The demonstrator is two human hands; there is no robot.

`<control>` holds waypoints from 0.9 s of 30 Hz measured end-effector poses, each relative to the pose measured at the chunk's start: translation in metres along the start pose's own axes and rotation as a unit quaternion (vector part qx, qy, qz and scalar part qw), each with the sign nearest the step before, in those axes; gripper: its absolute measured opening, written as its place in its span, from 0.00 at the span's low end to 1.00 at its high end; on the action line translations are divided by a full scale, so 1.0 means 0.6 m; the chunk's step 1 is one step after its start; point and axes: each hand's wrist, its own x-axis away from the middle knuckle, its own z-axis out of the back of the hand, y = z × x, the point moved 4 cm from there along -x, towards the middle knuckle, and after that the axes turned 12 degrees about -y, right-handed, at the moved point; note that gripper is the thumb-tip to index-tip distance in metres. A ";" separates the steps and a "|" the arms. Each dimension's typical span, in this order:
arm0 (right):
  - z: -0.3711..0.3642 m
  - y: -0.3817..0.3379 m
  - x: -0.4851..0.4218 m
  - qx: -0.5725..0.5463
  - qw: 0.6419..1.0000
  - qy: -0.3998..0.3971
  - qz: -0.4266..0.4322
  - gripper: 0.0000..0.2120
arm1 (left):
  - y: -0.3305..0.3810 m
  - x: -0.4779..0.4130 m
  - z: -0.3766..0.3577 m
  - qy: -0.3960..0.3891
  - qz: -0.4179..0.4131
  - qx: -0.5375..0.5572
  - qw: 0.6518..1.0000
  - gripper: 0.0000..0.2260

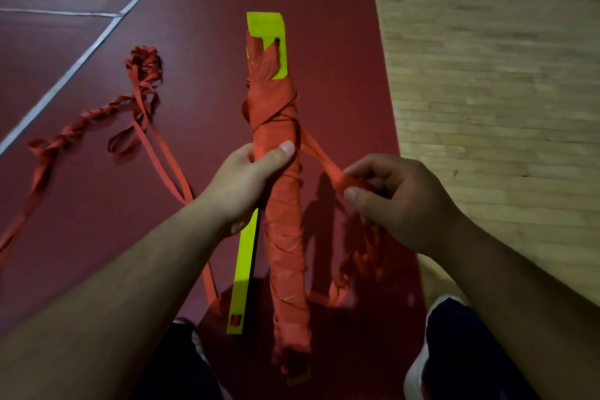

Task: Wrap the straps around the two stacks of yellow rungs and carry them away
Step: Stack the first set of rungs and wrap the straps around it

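Observation:
A long stack of yellow rungs (267, 26) runs away from me down the middle, almost fully wound in orange strap (276, 107); only its yellow far end shows. My left hand (248, 178) grips the wrapped stack around its middle, thumb on top. My right hand (399, 195) pinches the taut strap end (319, 156) leading off the bundle to the right. More twisted strap hangs below that hand. A second yellow rung stack (244, 263) lies bare on the floor just left of the bundle, partly under my left wrist.
Loose orange strap (143, 81) lies coiled and trailing over the dark red floor mat (81, 198) at left. White floor lines cross the upper left. Pale wooden flooring (503, 75) fills the right side. My shoes (451, 334) show at the bottom.

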 end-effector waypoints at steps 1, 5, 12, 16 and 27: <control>0.001 -0.001 0.001 -0.022 1.000 -0.004 -0.004 0.07 | 0.002 0.000 0.000 0.007 -0.007 0.007 1.000 0.10; 0.002 0.000 0.000 -0.090 0.995 -0.026 -0.030 0.09 | 0.000 -0.003 -0.002 -0.007 0.007 0.034 0.999 0.04; -0.005 0.002 -0.004 -0.092 0.992 -0.053 -0.069 0.06 | 0.010 -0.009 0.019 0.013 -0.026 -0.017 0.999 0.05; -0.007 0.007 -0.008 -0.036 0.995 -0.050 -0.082 0.07 | 0.015 -0.005 0.015 -0.012 -0.065 -0.109 0.992 0.11; -0.011 0.003 -0.007 -0.018 0.998 -0.028 -0.062 0.11 | 0.031 0.003 0.009 -0.081 -0.115 -0.182 0.973 0.11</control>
